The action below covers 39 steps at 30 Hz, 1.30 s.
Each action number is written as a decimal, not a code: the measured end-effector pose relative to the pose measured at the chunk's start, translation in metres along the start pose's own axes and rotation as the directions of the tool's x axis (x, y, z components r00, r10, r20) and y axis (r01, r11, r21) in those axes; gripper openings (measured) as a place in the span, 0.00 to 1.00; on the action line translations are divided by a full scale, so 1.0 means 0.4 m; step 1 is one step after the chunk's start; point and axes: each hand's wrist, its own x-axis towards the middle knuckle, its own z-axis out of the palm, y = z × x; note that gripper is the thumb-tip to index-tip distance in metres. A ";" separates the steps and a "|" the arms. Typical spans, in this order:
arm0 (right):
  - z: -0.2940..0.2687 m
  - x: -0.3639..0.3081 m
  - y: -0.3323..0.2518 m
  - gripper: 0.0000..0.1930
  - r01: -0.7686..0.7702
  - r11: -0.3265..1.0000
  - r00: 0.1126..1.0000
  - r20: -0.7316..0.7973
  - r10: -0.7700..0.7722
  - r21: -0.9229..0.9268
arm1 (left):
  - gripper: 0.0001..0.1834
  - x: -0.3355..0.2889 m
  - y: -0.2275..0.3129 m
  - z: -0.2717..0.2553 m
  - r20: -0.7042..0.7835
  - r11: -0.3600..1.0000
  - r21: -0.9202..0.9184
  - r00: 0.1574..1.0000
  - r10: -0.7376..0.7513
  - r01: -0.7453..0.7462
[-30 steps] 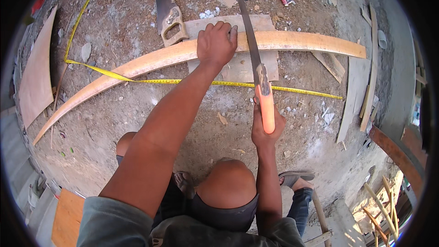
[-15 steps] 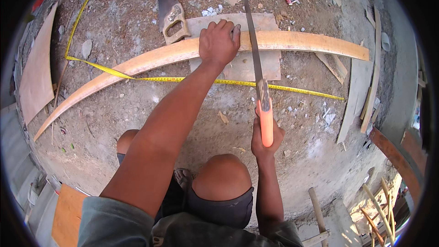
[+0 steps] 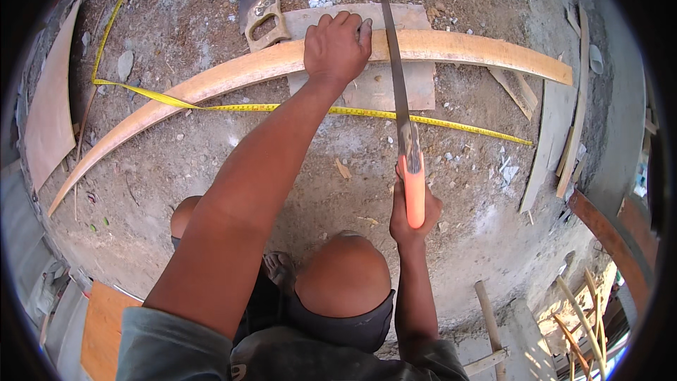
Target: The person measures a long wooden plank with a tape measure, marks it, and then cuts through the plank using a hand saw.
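Left hand (image 3: 337,48) pressed flat on the long wooden strip (image 3: 211,88) at 12 o'clock. Right hand (image 3: 415,213) clamped around the saw (image 3: 402,109) by its orange handle. Strip looked light and whippy; best pinned beside the blade.

The left hand (image 3: 338,46) is covering part of the curved wooden strip (image 3: 211,85). The top edge is cutting off the second saw (image 3: 257,0) and the far tip of the orange-handled saw (image 3: 405,134).
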 end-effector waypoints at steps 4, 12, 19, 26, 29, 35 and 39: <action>0.059 0.163 -0.027 0.04 -0.015 0.982 0.995 -0.094 0.033 0.191 | 0.16 -0.004 0.009 0.025 -0.041 0.999 -0.027 0.999 0.024 -0.025; -0.091 -0.291 0.056 0.17 -0.081 0.990 0.989 0.117 0.094 -0.114 | 0.16 -0.006 -0.017 0.014 -0.071 0.999 0.011 0.997 0.033 -0.032; 0.028 0.052 0.049 0.03 0.047 0.990 0.991 -0.130 -0.030 0.135 | 0.17 0.002 -0.008 0.032 -0.071 0.999 -0.030 0.997 0.031 -0.034; -0.052 -0.353 0.124 0.16 -0.076 0.995 0.994 -0.089 0.070 -0.066 | 0.17 -0.012 -0.020 0.028 -0.096 0.999 0.012 0.994 0.054 -0.053; 0.003 -0.211 0.110 0.11 0.060 0.998 0.992 -0.117 -0.057 0.027 | 0.17 -0.012 -0.035 0.022 -0.146 0.998 0.037 0.987 0.065 -0.060; 0.060 0.000 0.093 0.03 0.049 0.989 0.993 -0.114 -0.033 0.140 | 0.17 -0.019 -0.006 0.032 -0.080 0.999 0.018 0.996 0.045 -0.044; -0.018 -0.259 0.159 0.17 0.008 1.000 1.000 0.003 -0.008 0.027 | 0.17 -0.011 -0.019 0.014 -0.060 0.999 0.035 0.998 0.029 -0.027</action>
